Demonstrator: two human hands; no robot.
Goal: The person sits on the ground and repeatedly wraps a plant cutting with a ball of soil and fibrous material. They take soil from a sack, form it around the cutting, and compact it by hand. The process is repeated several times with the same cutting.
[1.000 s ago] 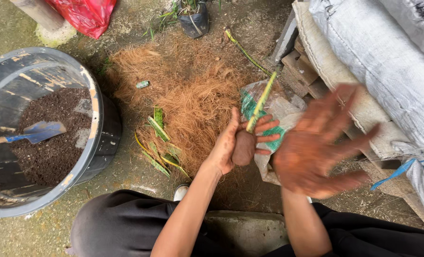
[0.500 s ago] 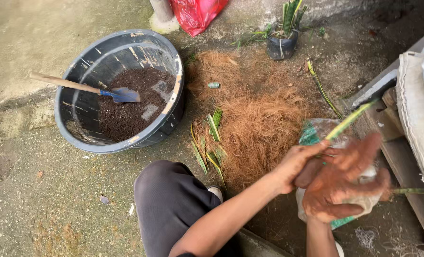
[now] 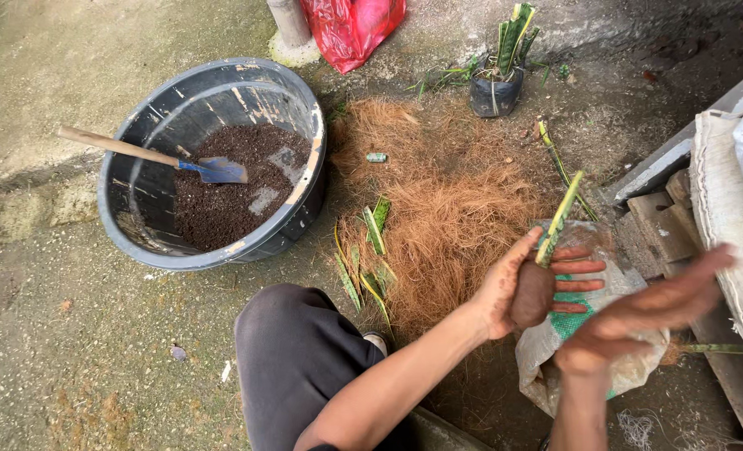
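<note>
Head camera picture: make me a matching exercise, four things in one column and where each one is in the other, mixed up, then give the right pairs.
Things:
1. small blue shovel
2. soil ball with a leaf cutting
3. red plastic bag
4. small black pot of striped leaves

Places:
A. on the ground past the pile of brown fibre
B. lying on the soil in the big black tub
C. held in the left hand
D. beside a post at the top edge

Pairs: 1-B, 2-C, 3-D, 4-A
</note>
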